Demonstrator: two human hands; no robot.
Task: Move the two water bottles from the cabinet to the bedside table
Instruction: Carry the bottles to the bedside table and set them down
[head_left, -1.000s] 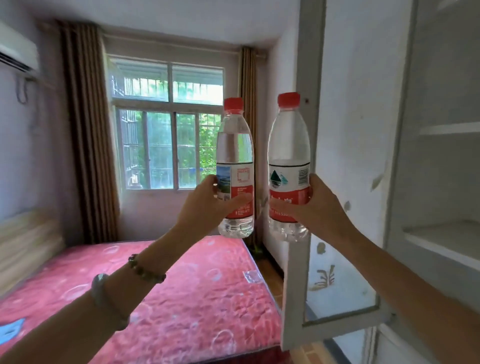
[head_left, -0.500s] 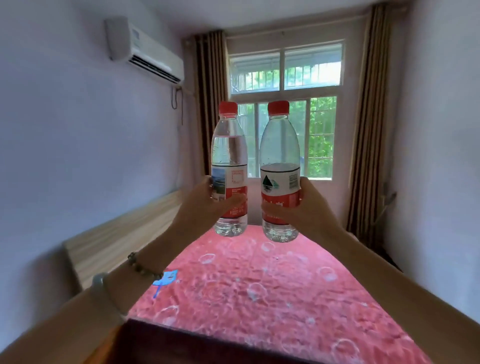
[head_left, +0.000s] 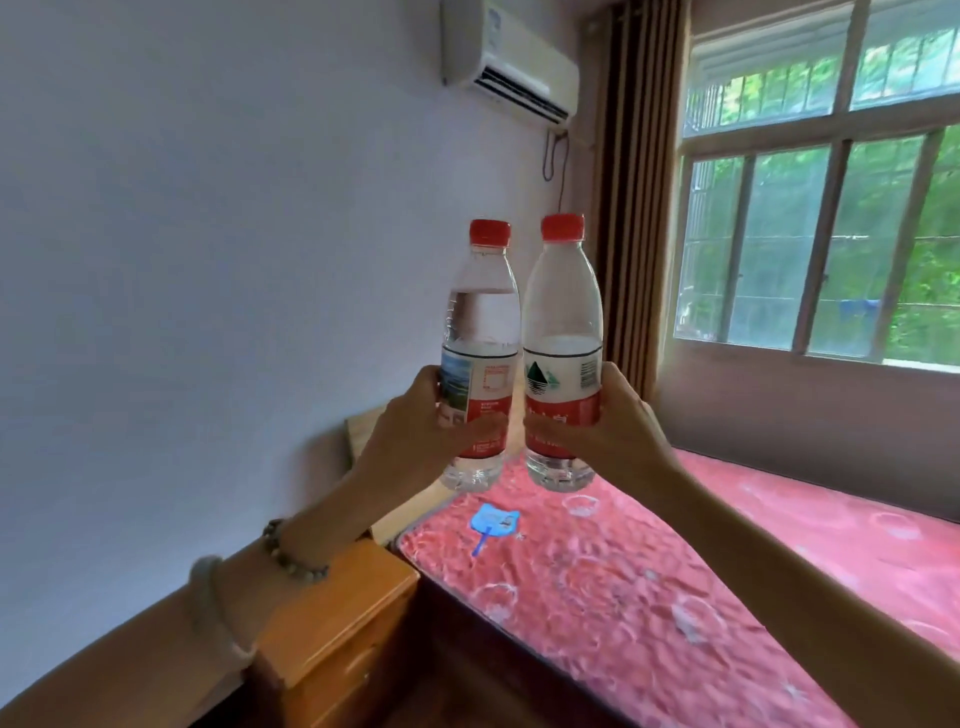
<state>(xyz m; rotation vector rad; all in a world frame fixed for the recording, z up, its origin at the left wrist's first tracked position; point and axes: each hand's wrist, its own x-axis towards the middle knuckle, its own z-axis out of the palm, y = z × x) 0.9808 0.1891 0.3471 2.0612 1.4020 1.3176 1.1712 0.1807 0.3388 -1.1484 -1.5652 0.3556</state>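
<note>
Head view, first speaker: Where are the bottles?

Second speaker: Both are held upright in the air. The left hand (head_left: 415, 431) wraps the fuller bottle (head_left: 480, 358); the right hand (head_left: 613, 426) wraps the emptier bottle (head_left: 563, 358), each grip closed round the label.

First: And the bedside table (head_left: 332, 618)?

Second: Below the left forearm, beside the bed (head_left: 649, 582). Fetching looks done; setting both down remains.
</note>
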